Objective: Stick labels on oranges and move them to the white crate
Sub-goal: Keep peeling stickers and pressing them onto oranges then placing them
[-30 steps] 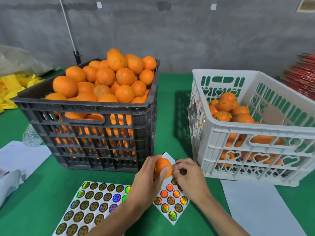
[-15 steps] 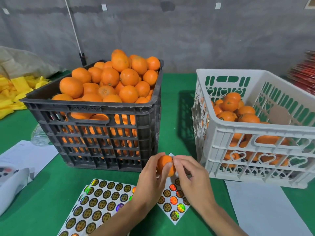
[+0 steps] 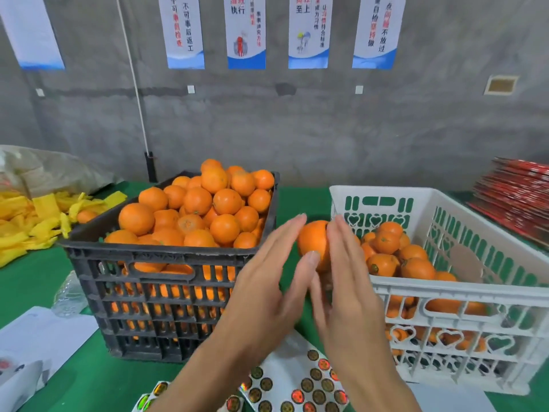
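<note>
I see a white plastic crate (image 3: 445, 295) at three o'clock, a matt black one (image 3: 166, 281) at nine — glossy holographic stickers (image 3: 315, 385) on paper, green cloth table (image 3: 83, 379).

Both bare forearms reach up from the lower edge, raised side by side at mid-frame. The left hand (image 3: 267, 281) is flat, fingers straight and pointing up and to the right, thumb tip against an orange (image 3: 314, 243). The right hand (image 3: 346, 292) stands edge-on just beside it, fingers straight and together, their inner sides pressed to the same fruit.
</note>
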Demonstrator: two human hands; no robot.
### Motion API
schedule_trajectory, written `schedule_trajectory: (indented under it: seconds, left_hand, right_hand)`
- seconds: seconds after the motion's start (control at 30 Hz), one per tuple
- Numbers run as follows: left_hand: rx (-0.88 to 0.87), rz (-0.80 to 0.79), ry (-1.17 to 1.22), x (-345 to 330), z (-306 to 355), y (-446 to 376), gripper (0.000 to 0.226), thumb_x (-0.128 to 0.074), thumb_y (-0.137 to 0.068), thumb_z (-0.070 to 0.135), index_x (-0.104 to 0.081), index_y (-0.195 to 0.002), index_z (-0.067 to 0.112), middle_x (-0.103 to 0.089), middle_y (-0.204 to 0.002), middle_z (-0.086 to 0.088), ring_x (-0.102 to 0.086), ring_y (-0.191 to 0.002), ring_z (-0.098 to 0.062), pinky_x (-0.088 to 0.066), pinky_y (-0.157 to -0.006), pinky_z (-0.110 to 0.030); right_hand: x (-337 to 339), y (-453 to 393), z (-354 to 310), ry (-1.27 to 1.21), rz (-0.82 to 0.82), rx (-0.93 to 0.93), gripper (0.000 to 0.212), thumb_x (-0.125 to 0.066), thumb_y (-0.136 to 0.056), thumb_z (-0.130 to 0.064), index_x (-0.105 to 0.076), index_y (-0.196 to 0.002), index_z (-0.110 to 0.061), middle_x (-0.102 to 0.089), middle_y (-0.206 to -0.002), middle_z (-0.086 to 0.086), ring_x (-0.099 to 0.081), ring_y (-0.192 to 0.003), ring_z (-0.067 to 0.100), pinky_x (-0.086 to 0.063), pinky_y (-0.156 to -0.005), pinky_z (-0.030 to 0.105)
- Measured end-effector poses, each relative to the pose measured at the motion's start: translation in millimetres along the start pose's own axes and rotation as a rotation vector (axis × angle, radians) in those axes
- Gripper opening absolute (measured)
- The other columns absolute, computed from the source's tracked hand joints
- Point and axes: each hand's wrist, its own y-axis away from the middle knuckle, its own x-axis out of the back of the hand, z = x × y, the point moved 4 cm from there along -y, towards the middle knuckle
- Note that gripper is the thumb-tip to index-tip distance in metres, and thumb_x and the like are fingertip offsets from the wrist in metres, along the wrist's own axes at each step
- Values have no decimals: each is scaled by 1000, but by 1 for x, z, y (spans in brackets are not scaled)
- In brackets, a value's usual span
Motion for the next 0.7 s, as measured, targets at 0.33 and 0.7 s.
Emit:
schedule_trajectory:
  seconds: [0.33,0.7]
  left_hand:
    - [654,-416,-704,73,-92,-103,39,-56,-101,32,-54,-138,20,-60,-135,-12,-58,-122,-33,-50,-90,-36]
    - [800,-636,-1024,72,-137,-103,42,-67,-94,19,-52,-133,11,-55,-140,-10,-54,-128,-31,-46,-100,-41]
  right_hand:
    - [1,-48,30,292,-176,-253,50,-50,-102,-11,-40,-151,-8,0,-171,3,-63,-102,32,-56,-67,40]
    - [-34,-10,27,174,-214,-93,31,-64,-94,-16,-70,-124,-9,-48,-153,6,-64,-120,22,-60,-90,37]
